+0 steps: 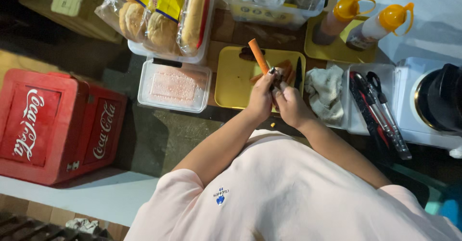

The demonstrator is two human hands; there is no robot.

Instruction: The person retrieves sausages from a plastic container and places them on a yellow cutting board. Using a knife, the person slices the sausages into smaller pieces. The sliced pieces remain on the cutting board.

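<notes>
My left hand [261, 98] grips the lower end of an orange carrot [258, 54] that sticks up and away over a yellow cutting board [233, 82]. Close against it, my right hand [288, 104] is closed around a small tool pressed to the carrot; the tool is mostly hidden, so I cannot tell its kind. Orange peel strips [287, 70] lie on the board beside a dark-handled knife [298, 75]. A small orange scrap [273, 124] lies below my hands.
A grey cloth [325, 91] lies right of the board. Tongs [380, 111] rest in a white tray. Two squeeze bottles [370, 22] stand on a yellow tray. Bagged buns [161, 14], a lidded clear container [174, 87] and a red cooler [53, 125] are on the left.
</notes>
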